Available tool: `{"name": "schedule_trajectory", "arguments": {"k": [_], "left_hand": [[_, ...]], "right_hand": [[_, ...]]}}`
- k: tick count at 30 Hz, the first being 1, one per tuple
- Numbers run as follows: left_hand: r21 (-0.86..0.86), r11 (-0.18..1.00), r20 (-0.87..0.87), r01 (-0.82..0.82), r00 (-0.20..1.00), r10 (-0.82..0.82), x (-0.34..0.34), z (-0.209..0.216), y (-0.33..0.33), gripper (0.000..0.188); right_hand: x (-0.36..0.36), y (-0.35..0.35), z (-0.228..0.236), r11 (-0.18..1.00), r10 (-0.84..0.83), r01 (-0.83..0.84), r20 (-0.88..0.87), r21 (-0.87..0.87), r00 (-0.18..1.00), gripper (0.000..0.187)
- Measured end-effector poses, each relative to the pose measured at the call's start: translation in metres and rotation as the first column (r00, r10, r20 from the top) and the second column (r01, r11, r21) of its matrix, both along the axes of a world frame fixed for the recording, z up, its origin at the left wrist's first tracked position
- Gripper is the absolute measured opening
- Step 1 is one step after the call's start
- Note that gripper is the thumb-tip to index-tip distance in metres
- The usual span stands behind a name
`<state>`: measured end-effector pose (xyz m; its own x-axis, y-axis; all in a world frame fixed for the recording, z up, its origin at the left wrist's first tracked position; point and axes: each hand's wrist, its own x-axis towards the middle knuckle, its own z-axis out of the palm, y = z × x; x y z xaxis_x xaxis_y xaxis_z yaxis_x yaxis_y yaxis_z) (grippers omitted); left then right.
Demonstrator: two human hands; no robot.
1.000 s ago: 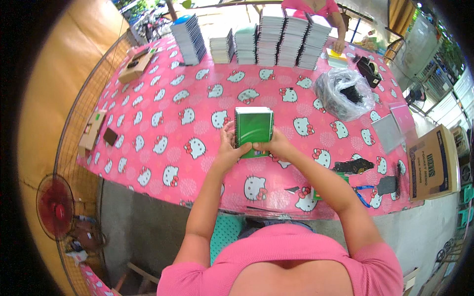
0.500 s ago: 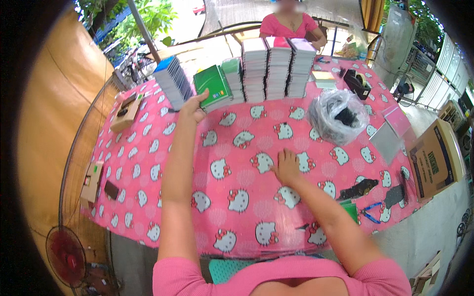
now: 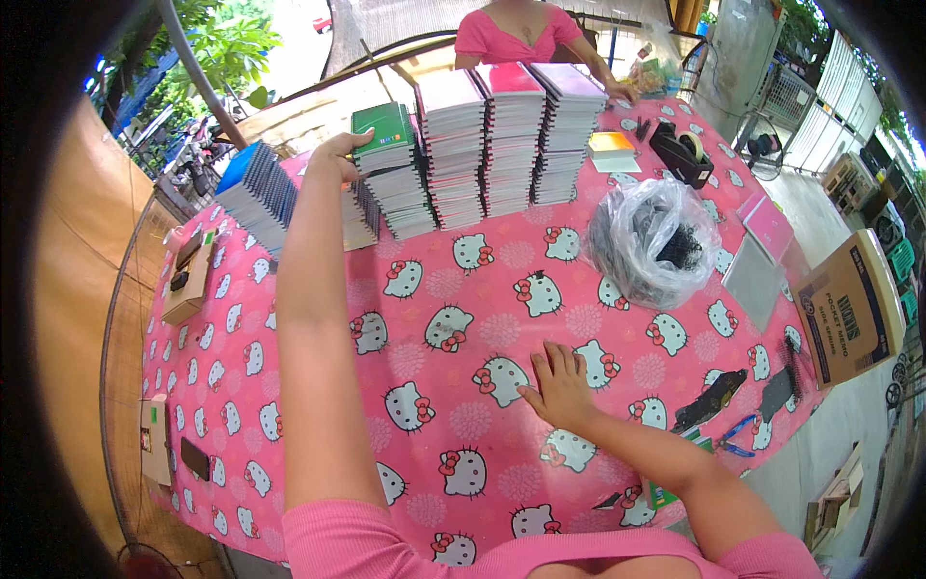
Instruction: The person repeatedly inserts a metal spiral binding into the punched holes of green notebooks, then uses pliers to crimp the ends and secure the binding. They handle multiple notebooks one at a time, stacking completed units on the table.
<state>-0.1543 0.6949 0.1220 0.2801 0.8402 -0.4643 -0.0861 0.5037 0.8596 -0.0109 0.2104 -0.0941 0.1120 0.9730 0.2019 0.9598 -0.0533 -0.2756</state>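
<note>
A spiral-bound green notebook (image 3: pixel 384 124) lies on top of a stack of notebooks (image 3: pixel 395 198) at the far side of the table. My left hand (image 3: pixel 340 157) grips its left edge, with the thumb over the cover and the other fingers mostly hidden. Three taller notebook stacks stand to the right, the middle one topped by a red notebook (image 3: pixel 513 79). To the left leans a blue-covered stack (image 3: pixel 253 198), and a low pile (image 3: pixel 361 220) sits partly behind my forearm. My right hand (image 3: pixel 561 388) rests palm down on the pink tablecloth (image 3: pixel 439 381), fingers spread, holding nothing.
On the right are a plastic bag of black coils (image 3: pixel 656 246), a tape dispenser (image 3: pixel 681 156), blue-handled pliers (image 3: pixel 738 436) and a cardboard box (image 3: pixel 851 307). A phone (image 3: pixel 195 458) lies at left. Across the table stands a person in pink (image 3: pixel 521 34).
My left hand has carried the green notebook from an upright tilt in front of the stacks onto the green stack. The view has shifted; my right hand still rests on the tablecloth.
</note>
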Motion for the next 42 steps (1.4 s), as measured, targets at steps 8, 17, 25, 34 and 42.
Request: {"name": "schedule_trajectory", "arguments": {"k": [8, 17, 25, 34, 42], "left_hand": [[0.180, 0.948, -0.522, 0.263, 0.842, -0.134, 0.024, -0.002, 0.014, 0.044], [0.065, 0.962, -0.134, 0.267, 0.957, -0.257, 0.026, -0.010, 0.002, 0.088], [0.189, 0.977, -0.213, 0.098, 0.975, -0.056, 0.030, -0.010, -0.024, 0.109], [0.739, 0.673, -0.096, -0.023, 0.985, 0.140, 0.043, -0.014, -0.204, 0.059], [0.387, 0.639, -0.330, 0.665, 0.747, -0.577, 0.045, -0.092, -0.468, 0.028]], "right_hand": [[0.004, 0.001, -0.003, 1.000, -0.015, 0.014, -0.019, -0.011, 1.000, 0.063], [0.006, 0.003, -0.003, 0.998, -0.016, 0.016, 0.004, 0.054, 1.000, 0.062], [0.006, -0.006, -0.001, 0.998, -0.038, 0.040, -0.048, 0.048, 0.998, 0.060], [0.021, 0.005, -0.025, 0.984, 0.022, 0.001, -0.126, 0.180, 0.992, 0.062], [0.193, -0.112, 0.062, 0.972, 0.081, 0.023, -0.425, 0.235, 0.902, 0.039]]}}
